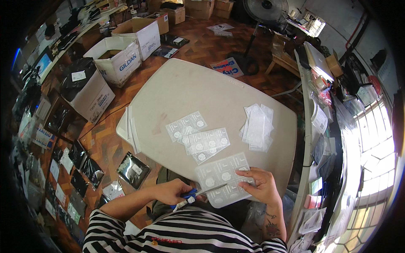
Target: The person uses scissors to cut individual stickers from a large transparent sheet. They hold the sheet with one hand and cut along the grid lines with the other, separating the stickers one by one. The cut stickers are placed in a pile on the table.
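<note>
My left hand [173, 191] grips scissors [189, 196] with blue handles and some white wrapping. Their blades point right and lie across a translucent printed sheet [218, 167] near the table's front edge. At the sheet's right side, my right hand [261, 183] holds it between thumb and fingers. Just beyond, smaller printed translucent pieces [207, 142] overlap on the pale folding table [190, 85], with another such piece [186, 125] behind them. A loose stack of whitish translucent pieces [257, 125] lies towards the table's right side. Whether the blades are cutting through the sheet is hard to tell.
Narrow clear strips [131, 129] lie at the table's left edge. Cardboard boxes [115, 63] and plastic-wrapped packets [133, 170] are on the floor to the left. A standing fan [265, 9] is beyond the table. A cluttered side table [303, 142] runs along the right.
</note>
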### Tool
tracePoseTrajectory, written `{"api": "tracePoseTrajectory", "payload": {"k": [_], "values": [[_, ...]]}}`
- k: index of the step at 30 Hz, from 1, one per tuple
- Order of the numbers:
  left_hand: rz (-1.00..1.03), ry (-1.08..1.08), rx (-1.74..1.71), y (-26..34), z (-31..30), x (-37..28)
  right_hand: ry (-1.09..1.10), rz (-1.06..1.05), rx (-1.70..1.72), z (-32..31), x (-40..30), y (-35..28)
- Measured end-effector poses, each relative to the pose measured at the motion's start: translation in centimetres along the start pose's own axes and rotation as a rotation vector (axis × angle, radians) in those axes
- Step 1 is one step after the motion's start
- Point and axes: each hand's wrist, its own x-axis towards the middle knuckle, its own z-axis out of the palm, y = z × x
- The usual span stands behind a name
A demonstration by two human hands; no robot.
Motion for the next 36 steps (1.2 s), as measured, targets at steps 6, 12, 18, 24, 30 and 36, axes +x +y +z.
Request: {"api": "tracePoseTrajectory", "payload": {"k": [6, 12, 18, 24, 30, 36], "values": [[0.112, 0.058, 0.003, -0.5, 0.4, 0.4, -0.039, 0.031, 0.028, 0.5, 0.0, 1.6], [-0.008, 0.026, 0.054, -0.7, -0.1, 0.3, -0.056, 0.051, 0.080, 0.6, 0.2, 1.6], [0.204, 0.165, 0.011, -1.5, 0.7, 0.8, -0.027, 0.064, 0.194, 1.5, 0.4, 1.1], [0.144, 0.118, 0.046, -2.6, 0.5, 0.9, -0.080, 0.040, 0.119, 1.8, 0.4, 1.3], [0.128, 0.069, 0.086, -1.5, -0.1, 0.8, -0.096, 0.045, 0.084, 2.1, 0.4, 1.4], [0.288, 0.123, -0.035, -2.8, 1.0, 1.2, -0.119, 0.029, 0.107, 3.0, 0.6, 0.9]]}}
